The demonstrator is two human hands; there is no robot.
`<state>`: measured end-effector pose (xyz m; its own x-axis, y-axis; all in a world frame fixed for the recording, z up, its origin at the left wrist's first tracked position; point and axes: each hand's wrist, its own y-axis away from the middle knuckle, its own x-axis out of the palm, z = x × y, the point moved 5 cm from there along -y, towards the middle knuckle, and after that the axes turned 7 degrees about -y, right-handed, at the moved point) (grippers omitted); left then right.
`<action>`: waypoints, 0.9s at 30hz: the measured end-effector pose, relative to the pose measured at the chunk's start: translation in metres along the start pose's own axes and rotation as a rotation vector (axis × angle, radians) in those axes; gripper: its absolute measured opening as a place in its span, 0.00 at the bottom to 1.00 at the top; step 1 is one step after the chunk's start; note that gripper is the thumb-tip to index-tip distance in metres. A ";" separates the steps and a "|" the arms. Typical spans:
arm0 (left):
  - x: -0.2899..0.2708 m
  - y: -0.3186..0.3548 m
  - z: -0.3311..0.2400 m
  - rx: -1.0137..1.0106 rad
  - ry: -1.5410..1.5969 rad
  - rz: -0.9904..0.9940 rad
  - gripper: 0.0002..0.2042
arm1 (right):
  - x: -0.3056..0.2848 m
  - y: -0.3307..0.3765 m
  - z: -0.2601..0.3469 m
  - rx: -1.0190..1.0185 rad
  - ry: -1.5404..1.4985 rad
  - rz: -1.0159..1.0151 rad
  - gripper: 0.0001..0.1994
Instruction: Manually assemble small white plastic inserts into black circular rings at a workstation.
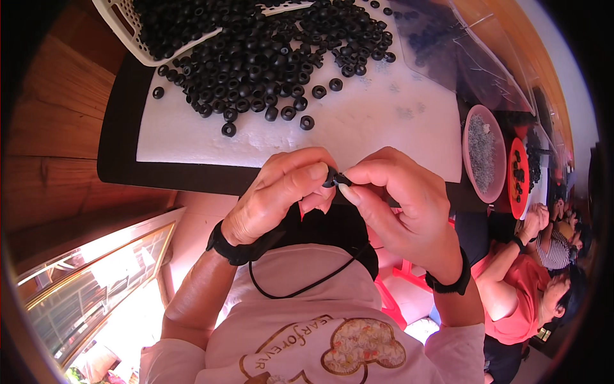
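Just past the table's near edge, my two hands meet over my lap. My left hand (278, 192) is closed, its thumb and fingers pinching a small black ring-shaped part (329, 177). Thumb and forefinger of my right hand (406, 201) pinch a small black piece (343, 180) right against that ring; its exact shape is mostly hidden by the fingertips. Beyond my hands lies a big heap of black ring-shaped parts (240, 80) on a white sheet (192, 144), with a few loose ones at its near side.
A white perforated basket (121, 32) tips more black rings onto the heap. Clear plastic sheeting (441, 45) lies at the far right. Beside the sheet stand a pink bowl (470, 157) of small grey pieces and a red bowl (511, 192). A co-worker in red (521, 294) sits at right.
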<state>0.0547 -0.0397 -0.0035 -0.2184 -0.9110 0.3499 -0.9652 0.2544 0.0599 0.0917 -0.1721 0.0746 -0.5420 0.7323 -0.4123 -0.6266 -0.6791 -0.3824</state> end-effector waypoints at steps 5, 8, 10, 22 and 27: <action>0.000 0.000 0.000 0.020 -0.044 0.010 0.20 | 0.003 0.000 0.004 -0.087 0.103 -0.029 0.10; 0.000 0.000 0.000 -0.003 -0.086 0.020 0.22 | 0.003 0.002 0.005 -0.103 0.129 -0.019 0.11; 0.001 -0.001 -0.004 0.000 -0.161 0.041 0.24 | 0.002 0.004 0.003 -0.103 0.136 -0.017 0.12; 0.003 -0.004 -0.012 -0.015 -0.215 0.097 0.25 | -0.002 0.004 -0.003 -0.039 0.096 0.053 0.13; 0.002 -0.004 -0.013 -0.062 -0.219 0.131 0.25 | 0.002 0.009 -0.037 0.475 -0.517 0.115 0.18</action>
<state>0.0597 -0.0379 0.0088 -0.3735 -0.9158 0.1477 -0.9174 0.3883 0.0873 0.1053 -0.1786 0.0392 -0.7421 0.6675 0.0619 -0.6619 -0.7442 0.0900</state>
